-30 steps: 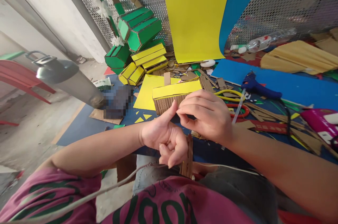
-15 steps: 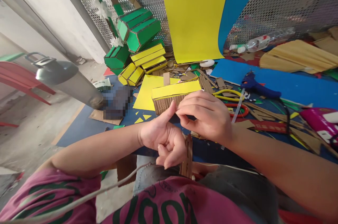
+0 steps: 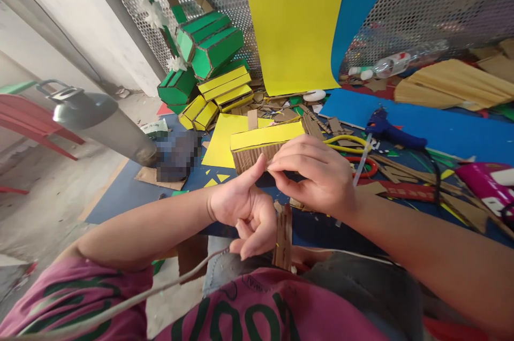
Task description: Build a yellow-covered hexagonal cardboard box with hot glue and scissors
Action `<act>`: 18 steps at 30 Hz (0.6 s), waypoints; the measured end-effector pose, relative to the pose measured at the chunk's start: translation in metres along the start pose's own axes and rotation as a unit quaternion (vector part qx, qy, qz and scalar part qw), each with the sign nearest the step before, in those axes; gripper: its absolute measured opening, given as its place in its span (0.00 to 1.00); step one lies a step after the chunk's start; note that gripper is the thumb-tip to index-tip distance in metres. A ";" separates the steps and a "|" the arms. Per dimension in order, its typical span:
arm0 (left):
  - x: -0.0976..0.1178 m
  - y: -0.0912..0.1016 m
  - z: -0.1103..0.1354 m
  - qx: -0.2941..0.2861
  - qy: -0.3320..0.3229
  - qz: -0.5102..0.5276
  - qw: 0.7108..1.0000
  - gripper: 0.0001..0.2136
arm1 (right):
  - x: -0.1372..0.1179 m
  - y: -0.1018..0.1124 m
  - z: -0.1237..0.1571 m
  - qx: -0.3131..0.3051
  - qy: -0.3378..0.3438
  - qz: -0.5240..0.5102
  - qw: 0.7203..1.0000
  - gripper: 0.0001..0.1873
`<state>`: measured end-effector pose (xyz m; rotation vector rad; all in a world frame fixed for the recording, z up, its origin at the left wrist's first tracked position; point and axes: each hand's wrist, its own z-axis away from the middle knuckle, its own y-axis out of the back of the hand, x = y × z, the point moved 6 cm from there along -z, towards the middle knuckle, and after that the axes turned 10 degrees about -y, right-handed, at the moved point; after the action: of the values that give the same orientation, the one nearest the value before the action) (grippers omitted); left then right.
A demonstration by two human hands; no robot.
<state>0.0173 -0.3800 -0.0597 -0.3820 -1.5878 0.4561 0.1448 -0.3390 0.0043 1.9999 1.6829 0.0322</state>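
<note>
My left hand point(image 3: 244, 207) points its index finger up, with the other fingers curled toward the palm. My right hand point(image 3: 317, 175) pinches at the tip of that index finger, its fingers pressed together on something too small to make out. Both hands hover over the near edge of the blue table point(image 3: 120, 191). Just behind them sits a cardboard block with a yellow paper top point(image 3: 267, 135). A strip of corrugated cardboard point(image 3: 284, 236) stands upright between my hands and my lap.
Green and yellow covered cardboard boxes point(image 3: 209, 70) are stacked at the back left. Large yellow point(image 3: 295, 30) and blue sheets lean on a perforated metal screen. A blue glue gun point(image 3: 391, 132), red and yellow scissor handles point(image 3: 353, 148) and cardboard scraps lie right. A steel flask point(image 3: 100, 121) stands left.
Both hands have drifted slightly up and left together. The right hand keeps pinching at the left index fingertip.
</note>
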 end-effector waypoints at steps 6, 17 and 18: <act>0.048 0.031 0.031 0.273 -0.173 -0.242 0.915 0.46 | 0.006 0.006 -0.001 -0.015 -0.035 -0.004 0.999 0.06; 0.126 0.072 0.110 0.495 -0.256 -0.682 0.475 0.27 | 0.015 0.013 -0.001 -0.024 -0.008 0.021 0.999 0.07; 0.124 0.080 0.110 0.482 -0.224 -0.690 0.491 0.28 | 0.017 0.015 -0.001 -0.020 -0.005 0.025 0.999 0.07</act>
<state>-0.1035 -0.2557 0.0017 1.9477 -1.3026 0.0476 0.1618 -0.3242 0.0060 2.0087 1.6145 0.0720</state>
